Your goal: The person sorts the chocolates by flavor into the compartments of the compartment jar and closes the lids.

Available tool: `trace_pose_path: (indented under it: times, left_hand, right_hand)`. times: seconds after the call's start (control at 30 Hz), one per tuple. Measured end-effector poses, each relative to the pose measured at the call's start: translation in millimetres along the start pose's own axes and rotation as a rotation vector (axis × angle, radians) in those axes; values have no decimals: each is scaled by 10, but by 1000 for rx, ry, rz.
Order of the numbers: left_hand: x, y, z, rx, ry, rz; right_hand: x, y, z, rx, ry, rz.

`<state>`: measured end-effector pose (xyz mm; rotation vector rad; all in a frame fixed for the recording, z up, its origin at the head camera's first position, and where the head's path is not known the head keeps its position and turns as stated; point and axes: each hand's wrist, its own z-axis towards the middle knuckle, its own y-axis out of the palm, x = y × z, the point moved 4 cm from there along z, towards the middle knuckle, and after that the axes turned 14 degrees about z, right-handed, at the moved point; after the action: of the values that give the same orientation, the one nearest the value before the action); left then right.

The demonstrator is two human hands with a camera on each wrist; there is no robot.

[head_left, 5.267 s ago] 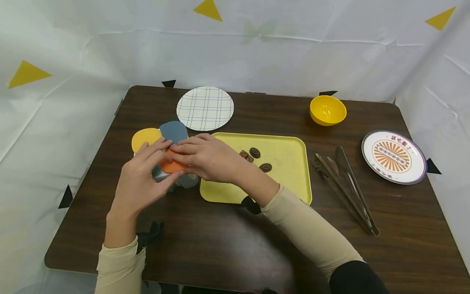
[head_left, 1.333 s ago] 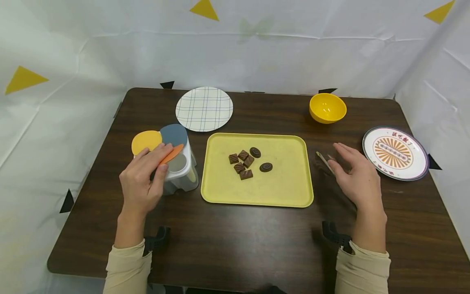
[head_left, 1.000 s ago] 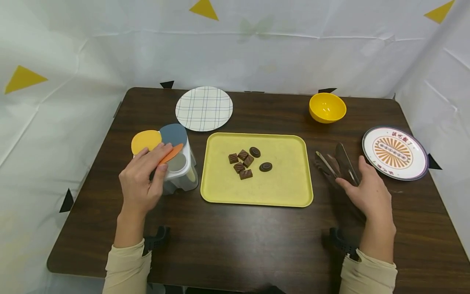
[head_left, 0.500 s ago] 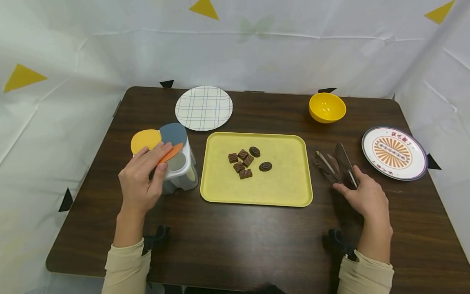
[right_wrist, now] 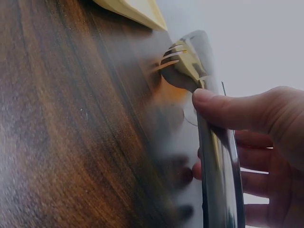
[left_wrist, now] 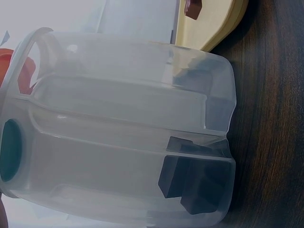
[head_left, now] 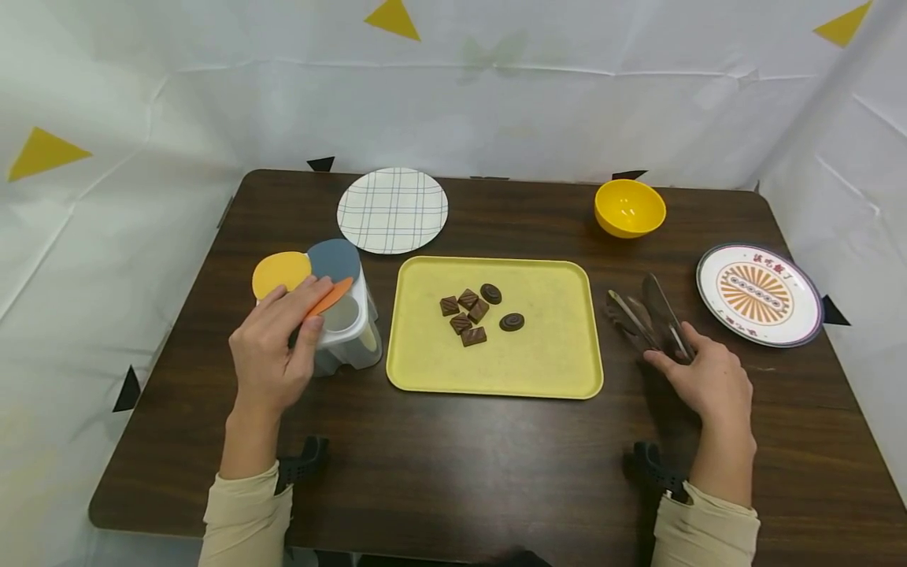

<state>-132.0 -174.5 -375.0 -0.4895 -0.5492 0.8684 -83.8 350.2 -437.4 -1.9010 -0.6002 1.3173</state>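
On the dark wooden table [head_left: 453,465], the right hand [head_left: 708,382] curls round the tongs [head_left: 652,315] and should grip mid-handle, while the left hand [head_left: 272,354] holds the plastic container [head_left: 350,331] steady

Looks like a staged recording booth rather than a lived-in room. Walled on three sides by white sheeting [head_left: 496,102] pinned with yellow triangle markers [head_left: 392,19], around a dark wooden table [head_left: 468,465] edged with black triangle markers [head_left: 128,389].

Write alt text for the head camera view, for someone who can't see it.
A person's right hand grips metal tongs on a dark table, while the left hand holds a clear container. Between them, a yellow tray holds chocolates.
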Motion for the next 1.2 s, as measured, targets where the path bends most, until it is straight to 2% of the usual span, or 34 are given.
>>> trace_pose_path:
  times: [0.2, 0.33, 0.53, 0.7, 0.97, 1.2]
  left_hand:
    - [-5, -11, -4, -7, -4, 1]
    - [-7, -12, 0, -14, -6, 3]
    - [-7, -15, 4, -17, -9, 2]
    - [0, -13, 3, -16, -11, 1]
    - [4, -18, 6, -11, -11, 2]
    - [2, -20, 12, -13, -13, -1]
  right_hand:
    - [-7, 11, -2, 33, -20, 4]
    - [-51, -11, -34, 84, -40, 48]
    - [-184, -70, -74, 183, -152, 128]
    - [-298, -22, -96, 207, -277, 157]
    - [-545, 151, -95, 139, -485, 172]
    - [-732, 315, -49, 50, -527, 146]
